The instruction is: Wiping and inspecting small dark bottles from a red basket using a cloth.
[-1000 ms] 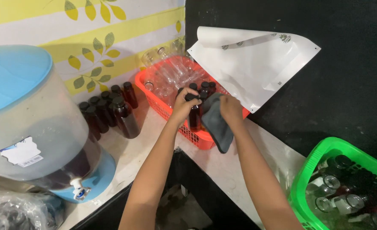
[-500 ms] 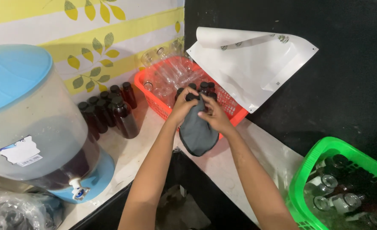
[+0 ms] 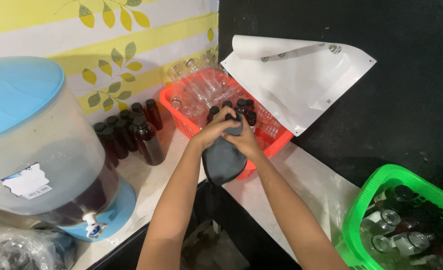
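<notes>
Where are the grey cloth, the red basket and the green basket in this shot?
grey cloth [image 3: 223, 161], head view, on its hanging lower part.
red basket [image 3: 273, 143], head view, on its near right rim.
green basket [image 3: 365, 196], head view, on its left rim.

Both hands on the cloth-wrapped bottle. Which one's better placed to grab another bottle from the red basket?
Probably left. The left hand sits on top, beside the capped bottles in the red basket. The right hand grips the dark cloth wrapped around the bottle, so it likely keeps holding.
</notes>
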